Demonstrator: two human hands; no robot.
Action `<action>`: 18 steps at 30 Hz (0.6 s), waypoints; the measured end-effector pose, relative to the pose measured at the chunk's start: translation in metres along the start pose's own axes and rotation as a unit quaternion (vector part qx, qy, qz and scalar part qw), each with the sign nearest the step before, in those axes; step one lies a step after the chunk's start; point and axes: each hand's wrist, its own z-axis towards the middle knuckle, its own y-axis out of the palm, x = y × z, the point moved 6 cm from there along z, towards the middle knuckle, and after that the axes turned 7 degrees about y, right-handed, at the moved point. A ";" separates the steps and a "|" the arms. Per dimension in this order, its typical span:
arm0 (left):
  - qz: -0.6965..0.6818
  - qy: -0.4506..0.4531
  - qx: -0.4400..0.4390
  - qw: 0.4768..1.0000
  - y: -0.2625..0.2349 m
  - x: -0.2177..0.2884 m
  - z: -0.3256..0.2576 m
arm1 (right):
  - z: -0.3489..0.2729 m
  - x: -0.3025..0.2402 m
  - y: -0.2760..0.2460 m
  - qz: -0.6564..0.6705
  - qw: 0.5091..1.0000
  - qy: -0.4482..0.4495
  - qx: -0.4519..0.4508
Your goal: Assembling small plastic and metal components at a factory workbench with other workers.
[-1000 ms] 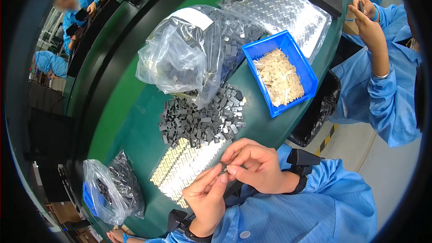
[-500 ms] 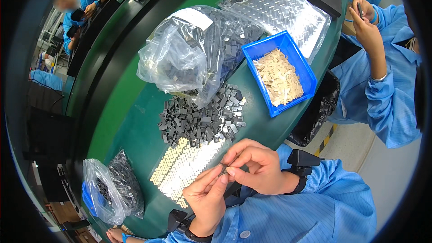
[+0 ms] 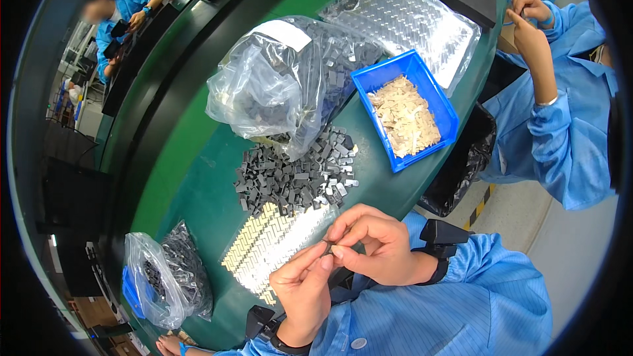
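My left hand (image 3: 302, 290) and my right hand (image 3: 377, 245) meet fingertip to fingertip at the table's near edge. Pinched between both is a small dark piece (image 3: 328, 248), mostly covered by the fingers; its exact kind cannot be made out. Just beyond the hands lies a sheet (image 3: 273, 244) with rows of pale yellow pieces, its right part glaring with reflected light. A heap of small black rectangular parts (image 3: 290, 175) touches the far end of that sheet, several showing a shiny side.
Behind the heap slumps a large clear bag (image 3: 264, 86) of black parts. Right of it are a blue bin (image 3: 450, 118) of beige scraps and a bagged patterned sheet (image 3: 422, 16). A smaller bag (image 3: 188, 270) stands left. A co-worker's hands (image 3: 533, 29) are at far right.
My fingers keep the same pinch on the small dark piece. The view has shifted slightly. The co-worker at the right has lowered one hand a little and brought both hands closer together.
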 end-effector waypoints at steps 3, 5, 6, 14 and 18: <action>0.024 0.000 0.020 0.999 -0.003 -0.001 -0.001 | -0.001 0.000 0.001 0.002 1.000 -0.003 -0.005; -0.009 -0.008 0.007 1.000 -0.003 -0.002 0.000 | -0.002 0.002 0.002 0.021 1.000 0.008 -0.002; -0.009 -0.007 0.007 1.000 -0.003 -0.001 -0.001 | -0.003 0.002 0.002 0.021 1.000 0.007 -0.003; -0.032 -0.018 0.009 0.999 0.000 -0.001 -0.001 | -0.005 0.006 0.004 0.062 0.998 0.023 -0.010; -0.034 -0.011 0.008 0.999 0.000 -0.003 0.001 | -0.003 0.009 0.002 0.102 0.993 0.054 0.025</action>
